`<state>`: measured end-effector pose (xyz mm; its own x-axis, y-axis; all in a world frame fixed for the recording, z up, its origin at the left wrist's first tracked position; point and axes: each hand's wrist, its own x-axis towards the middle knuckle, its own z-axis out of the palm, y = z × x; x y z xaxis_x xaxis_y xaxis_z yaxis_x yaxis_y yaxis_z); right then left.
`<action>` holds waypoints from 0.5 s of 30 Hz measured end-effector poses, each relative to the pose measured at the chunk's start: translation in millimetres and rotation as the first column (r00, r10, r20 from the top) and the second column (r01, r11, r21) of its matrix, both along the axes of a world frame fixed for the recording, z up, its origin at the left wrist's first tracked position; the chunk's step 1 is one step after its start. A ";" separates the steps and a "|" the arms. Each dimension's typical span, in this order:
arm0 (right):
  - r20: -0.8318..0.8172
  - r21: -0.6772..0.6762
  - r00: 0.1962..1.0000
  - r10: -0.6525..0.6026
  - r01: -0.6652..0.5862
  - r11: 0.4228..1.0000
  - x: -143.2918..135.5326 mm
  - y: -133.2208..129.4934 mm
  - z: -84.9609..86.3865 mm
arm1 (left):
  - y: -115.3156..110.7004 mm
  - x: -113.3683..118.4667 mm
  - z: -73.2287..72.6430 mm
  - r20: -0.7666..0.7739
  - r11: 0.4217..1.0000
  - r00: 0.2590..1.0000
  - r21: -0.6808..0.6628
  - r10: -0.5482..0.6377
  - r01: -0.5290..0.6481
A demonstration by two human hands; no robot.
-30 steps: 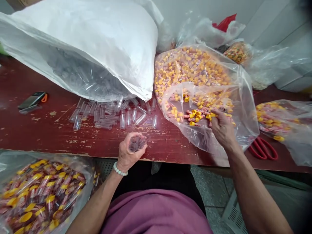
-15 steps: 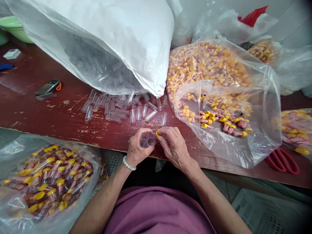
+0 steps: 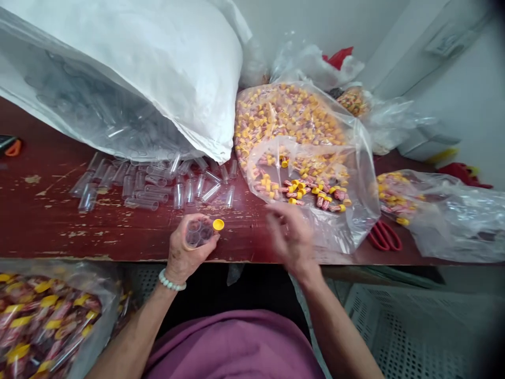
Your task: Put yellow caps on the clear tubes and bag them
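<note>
My left hand (image 3: 184,246), with a beaded bracelet on its wrist, is wrapped round several clear plastic tubes (image 3: 198,233) held together, open ends up. A yellow cap (image 3: 218,225) sits at the right of this bundle, by my fingertips. Blurred by motion, my right hand (image 3: 291,231) is over the table near the front of a clear bag (image 3: 335,231); its fingers are smeared, and nothing shows plainly in them. Inside that bag lie small yellow-capped pieces with red-and-white wrapping (image 3: 323,200). Loose clear tubes (image 3: 148,197) lie on the table beyond my left hand.
A big white sack (image 3: 189,68) of clear tubes lies open at the back left. Filled yellow-capped tubes (image 3: 43,316) fill a bag at lower left. Red-handled scissors (image 3: 384,236) and another bag (image 3: 450,221) lie right on the red table (image 3: 244,239); a white crate (image 3: 394,326) stands below.
My right hand has come away from the yellow cap and moved right toward the clear bag. The cap now sits at the tube bundle in my left hand. The view has shifted right.
</note>
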<state>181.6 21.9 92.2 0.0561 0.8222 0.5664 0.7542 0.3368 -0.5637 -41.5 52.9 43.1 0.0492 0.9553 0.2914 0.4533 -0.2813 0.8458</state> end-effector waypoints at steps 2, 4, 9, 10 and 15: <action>0.064 0.022 0.964 -0.260 0.259 0.966 41.2 10.8 2.6 | -0.1 0.8 -2.0 0.013 1.000 1.000 -0.002 0.001 -0.001; 0.236 -0.084 0.922 -0.306 0.333 0.939 76.0 24.2 -3.1 | -0.4 2.1 -2.7 0.031 1.000 1.000 -0.014 0.005 -0.004; 0.515 -0.298 0.856 -0.034 0.216 0.930 107.4 47.1 -34.2 | -2.5 5.3 0.9 0.105 0.998 0.994 -0.057 -0.023 0.029; 0.512 -0.265 0.857 -0.060 0.225 0.938 107.0 48.4 -37.3 | -2.6 5.5 1.7 0.103 0.998 0.994 -0.045 -0.031 0.036; 0.054 -0.027 0.951 -0.306 0.307 0.951 73.0 37.3 -13.6 | -2.1 5.4 6.0 0.021 1.000 1.000 0.027 -0.010 0.009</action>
